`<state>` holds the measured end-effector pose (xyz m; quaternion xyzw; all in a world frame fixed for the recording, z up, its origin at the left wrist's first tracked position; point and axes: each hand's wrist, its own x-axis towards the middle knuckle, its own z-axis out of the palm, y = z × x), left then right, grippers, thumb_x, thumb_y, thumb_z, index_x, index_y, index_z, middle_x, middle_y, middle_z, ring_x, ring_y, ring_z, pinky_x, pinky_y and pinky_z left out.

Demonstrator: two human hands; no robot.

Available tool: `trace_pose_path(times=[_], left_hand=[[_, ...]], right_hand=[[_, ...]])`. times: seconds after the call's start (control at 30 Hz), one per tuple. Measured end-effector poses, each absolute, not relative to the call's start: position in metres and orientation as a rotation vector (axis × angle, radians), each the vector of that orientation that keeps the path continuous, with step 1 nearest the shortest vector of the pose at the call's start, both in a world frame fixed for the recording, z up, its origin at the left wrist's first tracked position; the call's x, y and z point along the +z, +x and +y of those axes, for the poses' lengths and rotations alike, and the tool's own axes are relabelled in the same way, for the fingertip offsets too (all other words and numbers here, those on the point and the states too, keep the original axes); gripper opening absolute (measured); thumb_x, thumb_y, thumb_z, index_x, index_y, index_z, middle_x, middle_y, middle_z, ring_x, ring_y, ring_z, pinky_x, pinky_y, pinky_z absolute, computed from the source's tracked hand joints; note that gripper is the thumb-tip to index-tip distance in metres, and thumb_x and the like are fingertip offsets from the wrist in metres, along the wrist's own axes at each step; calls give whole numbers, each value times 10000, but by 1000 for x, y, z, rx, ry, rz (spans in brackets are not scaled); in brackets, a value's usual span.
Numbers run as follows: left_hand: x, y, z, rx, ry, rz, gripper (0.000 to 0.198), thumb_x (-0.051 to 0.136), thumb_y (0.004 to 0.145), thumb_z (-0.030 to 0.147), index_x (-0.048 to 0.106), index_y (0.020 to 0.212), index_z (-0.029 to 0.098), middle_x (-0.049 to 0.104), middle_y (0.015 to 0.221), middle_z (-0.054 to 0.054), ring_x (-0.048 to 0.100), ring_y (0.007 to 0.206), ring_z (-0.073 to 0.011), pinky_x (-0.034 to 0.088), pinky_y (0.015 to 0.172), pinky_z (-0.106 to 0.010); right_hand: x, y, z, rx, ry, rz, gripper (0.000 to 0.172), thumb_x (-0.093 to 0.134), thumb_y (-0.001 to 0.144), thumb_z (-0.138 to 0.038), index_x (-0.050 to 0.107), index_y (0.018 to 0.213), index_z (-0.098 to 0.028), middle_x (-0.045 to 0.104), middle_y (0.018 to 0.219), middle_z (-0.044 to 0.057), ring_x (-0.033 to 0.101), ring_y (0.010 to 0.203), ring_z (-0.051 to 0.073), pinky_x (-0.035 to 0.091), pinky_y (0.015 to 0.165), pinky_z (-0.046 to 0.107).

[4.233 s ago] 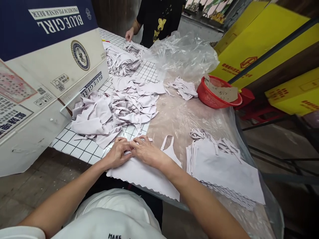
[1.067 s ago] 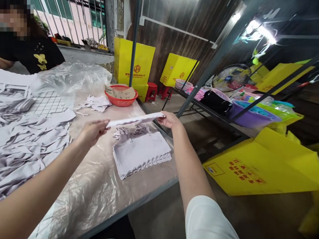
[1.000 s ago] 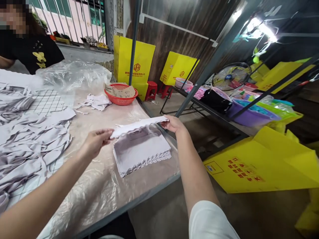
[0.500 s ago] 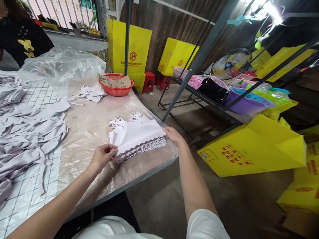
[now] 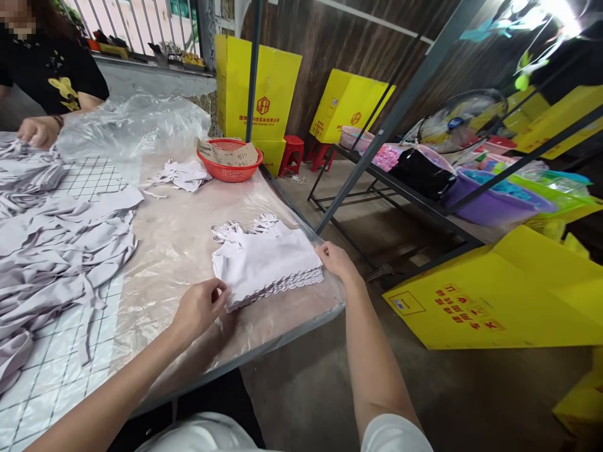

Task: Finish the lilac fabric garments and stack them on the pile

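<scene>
On plastic sheeting (image 5: 164,242), pale cloth stack (image 5: 268,258) — left hand (image 5: 201,305), right hand (image 5: 335,258) at its sides, fingers curled, grip unclear.

Just before twelve o'clock, a tall yellow box (image 5: 277,88) reads "JFH" above red Chinese lettering; between three and four, red Chinese characters mark another yellow box (image 5: 504,282). Handwriting on the card (image 5: 230,157) toward ten is unclear.

There is room between fabric heap (image 5: 61,242) and garment stack (image 5: 268,257), with scraps (image 5: 187,176) beyond.

Red bskt (image 5: 230,173) sits nr tall ylw box (image 5: 279,85).
</scene>
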<state>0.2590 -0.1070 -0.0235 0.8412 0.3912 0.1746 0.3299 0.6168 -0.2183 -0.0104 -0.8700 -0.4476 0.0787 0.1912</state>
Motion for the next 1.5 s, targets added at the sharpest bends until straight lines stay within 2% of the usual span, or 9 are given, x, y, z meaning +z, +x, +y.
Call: trace_pose_path(times=[0.1, 0.2, 0.43, 0.63, 0.8, 0.93, 1.03, 1.17, 1.5], left_hand=[[-22, 278, -106, 739, 2618, 928, 338, 426, 955, 306, 683, 1118, 160, 684, 1130, -166, 634, 1062, -302, 508, 849, -411], [-26, 309, -100, 758, 2841, 814, 456, 439, 979, 338, 538, 1390, 168, 463, 1501, -172, 335, 1439, -368, 323, 1124, -542], [-41, 337, -89, 301, 2761, 914, 815, 557, 863, 641, 348, 1541, 240, 200, 1646, -150, 172, 1475, -491, 191, 1142, -677], [-35, 334, -85, 349, 2643, 754, 961, 570, 772, 773, 327, 1542, 252, 208, 1643, -152, 184, 1463, -500, 210, 1134, -670], [-26, 253, -42, 631, 2629, 859, 433, 625, 880, 461, 630, 1259, 252, 479, 1488, -112, 366, 1384, -379, 334, 1091, -569], [-17, 134, -16, 507, 2374, 1708, 242, 643, 838, 200, 688, 1070, 150, 611, 1236, -174, 496, 1201, -314, 392, 1016, -470], [-23, 77, -4, 487, 2240, 1932, 290, 618, 830, 164, 666, 1088, 42, 576, 1207, -274, 469, 1179, -394, 380, 951, -540], [-35, 61, 0, 510, 2243, 1912, 230, 514, 864, 100, 716, 976, 95, 619, 1127, -219, 489, 1138, -355, 368, 928, -508], [-24, 97, -67, 896, 2399, 1096, 119, 574, 836, 187, 693, 838, 182, 668, 974, -85, 580, 924, -224, 409, 844, -381]], right_hand=[[-8, 586, -201, -201, -2403, -1292, 386, 423, 967, -376, 596, 1216, -136, 610, 1265, 203, 531, 1164, 316, 421, 910, 396], [-14, 550, -175, -398, -2284, -1532, 486, 390, 996, -407, 482, 1423, -195, 470, 1493, 156, 366, 1394, 322, 338, 1077, 477], [-48, 537, -152, -208, -2323, -1733, 501, 326, 1003, -416, 436, 1475, -293, 414, 1561, 99, 354, 1431, 294, 319, 1095, 567], [-66, 566, -140, -258, -2174, -1699, 606, 300, 932, -562, 511, 1424, -278, 497, 1476, 137, 483, 1324, 362, 390, 1023, 625], [-50, 561, -137, -411, -1915, -1581, 688, 393, 887, -611, 510, 1436, -214, 528, 1375, 224, 481, 1281, 462, 407, 985, 665], [-32, 490, -161, -491, -1733, -1538, 574, 495, 904, -509, 571, 1343, -147, 601, 1188, 251, 528, 1197, 445, 409, 1006, 621], [-34, 402, -161, -243, -1614, -1701, 361, 521, 924, -456, 664, 1123, -191, 640, 1064, 187, 585, 1067, 360, 457, 949, 560], [-39, 300, -138, 219, -1449, -1892, 207, 518, 946, -357, 689, 956, -241, 655, 1032, 112, 601, 1020, 275, 484, 905, 466], [-23, 268, -99, 867, -1493, -1491, 409, 547, 877, -590, 665, 930, -202, 689, 982, 107, 645, 929, 250, 517, 857, 401]])
